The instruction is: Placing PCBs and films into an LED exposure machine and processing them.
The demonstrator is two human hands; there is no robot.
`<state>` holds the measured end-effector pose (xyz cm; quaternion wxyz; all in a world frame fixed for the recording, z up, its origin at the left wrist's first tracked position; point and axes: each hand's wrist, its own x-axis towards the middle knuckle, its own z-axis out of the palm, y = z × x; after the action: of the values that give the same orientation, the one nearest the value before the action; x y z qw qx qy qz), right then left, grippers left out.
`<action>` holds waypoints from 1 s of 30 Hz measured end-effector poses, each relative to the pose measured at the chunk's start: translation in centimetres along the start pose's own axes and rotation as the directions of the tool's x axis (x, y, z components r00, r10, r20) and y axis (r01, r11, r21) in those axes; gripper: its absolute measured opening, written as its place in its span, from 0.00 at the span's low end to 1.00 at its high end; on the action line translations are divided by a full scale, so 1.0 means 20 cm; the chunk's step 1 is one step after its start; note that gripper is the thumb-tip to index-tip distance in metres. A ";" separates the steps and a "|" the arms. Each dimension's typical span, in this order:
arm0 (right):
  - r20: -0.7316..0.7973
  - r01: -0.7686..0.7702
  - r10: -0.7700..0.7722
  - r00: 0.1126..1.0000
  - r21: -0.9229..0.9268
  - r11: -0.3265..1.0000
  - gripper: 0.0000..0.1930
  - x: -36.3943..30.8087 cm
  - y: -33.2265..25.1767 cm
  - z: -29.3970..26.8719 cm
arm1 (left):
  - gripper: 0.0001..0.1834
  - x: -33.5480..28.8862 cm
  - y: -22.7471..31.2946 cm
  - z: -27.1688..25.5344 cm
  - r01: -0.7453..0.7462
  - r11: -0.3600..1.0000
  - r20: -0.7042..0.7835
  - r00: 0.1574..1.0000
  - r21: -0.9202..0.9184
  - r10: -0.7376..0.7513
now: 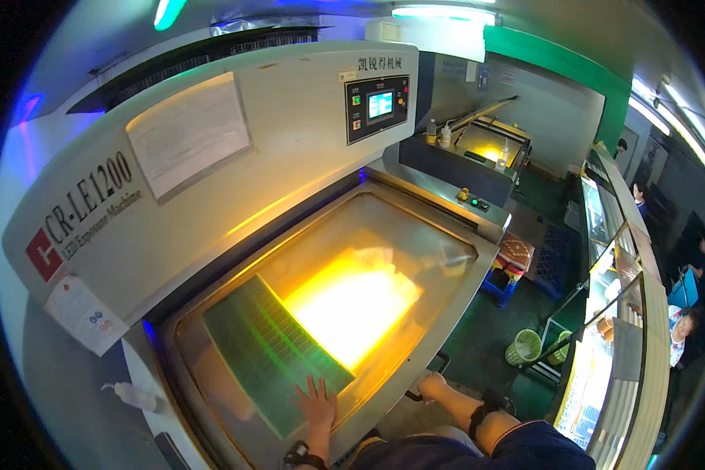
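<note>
My left hand [316, 403] lies with its fingers spread on the near corner of a dark green translucent sheet [262, 352]. The sheet rests flat on the left part of a machine's framed glass bed [439, 247], and pale green lines run across it. Beside it, a bright yellow-white glow [356, 301] lights the middle of the bed. At the bed's front edge, my right hand [431, 386] is closed round a black handle [444, 363], which it partly hides.
A large grey housing [290, 117] with a control panel [377, 108] rises behind the bed. A white squeeze bottle [137, 396] stands at left. Green baskets [523, 347], a blue stool [503, 286] and a long lit bench [591, 376] are on the right. Other people are beyond the bench.
</note>
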<state>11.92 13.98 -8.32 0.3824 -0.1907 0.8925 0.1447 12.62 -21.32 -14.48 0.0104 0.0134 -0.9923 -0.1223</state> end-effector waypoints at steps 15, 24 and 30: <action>-0.421 0.477 -0.227 0.878 0.740 0.474 0.20 -0.16 0.55 0.14 | 0.37 0.11 0.14 -0.20 0.288 0.955 0.154 0.943 0.071 -0.296; -0.210 0.136 -0.033 0.977 0.501 0.855 0.30 0.53 1.04 0.22 | 0.37 0.34 0.70 0.10 0.259 0.943 -0.037 0.966 0.210 -0.257; -0.545 0.285 -0.070 0.836 0.320 0.904 0.26 1.12 1.06 0.28 | 0.36 0.41 0.74 0.08 0.269 0.931 0.027 0.958 0.246 -0.284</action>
<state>-8.41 29.85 -26.13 0.1684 -0.2267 0.9506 -0.1288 4.11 -6.84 -12.24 -0.0397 0.1504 -0.9878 -0.0023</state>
